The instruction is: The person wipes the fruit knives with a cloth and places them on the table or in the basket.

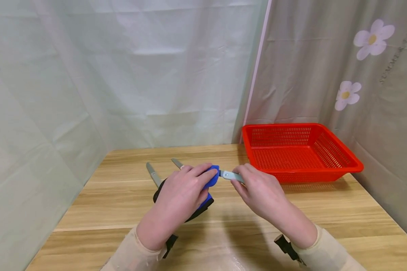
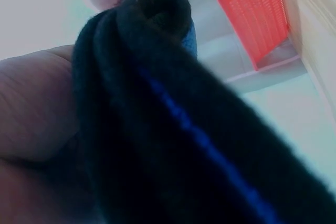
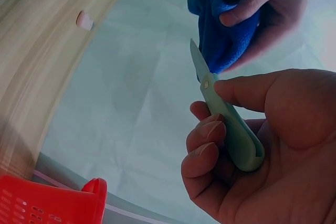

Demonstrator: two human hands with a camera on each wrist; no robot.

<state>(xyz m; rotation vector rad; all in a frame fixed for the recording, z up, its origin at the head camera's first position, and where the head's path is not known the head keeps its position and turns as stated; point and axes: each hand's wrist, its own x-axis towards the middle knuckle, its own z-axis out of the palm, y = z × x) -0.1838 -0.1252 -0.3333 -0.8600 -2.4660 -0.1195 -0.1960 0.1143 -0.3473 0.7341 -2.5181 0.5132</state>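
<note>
My right hand point(image 1: 261, 190) grips the pale green handle of a small folding knife point(image 1: 231, 176), its blade unfolded and pointing left. In the right wrist view the knife point(image 3: 234, 132) lies across the curled fingers, with the thumb along the handle near the pivot. A blue cloth with black edging point(image 1: 214, 178) is bunched in my left hand point(image 1: 184, 190), and it overlaps the blade in the head view. Dark folds of the cloth point(image 2: 152, 93) fill the left wrist view. Beyond the left hand, two more knives point(image 1: 152, 172) lie on the table, partly hidden by hand and cloth.
A red plastic basket point(image 1: 305, 176) with slotted walls stands at the back right of the wooden table point(image 1: 98, 210). Pale curtains point(image 1: 176, 75) hang behind the table and along its sides.
</note>
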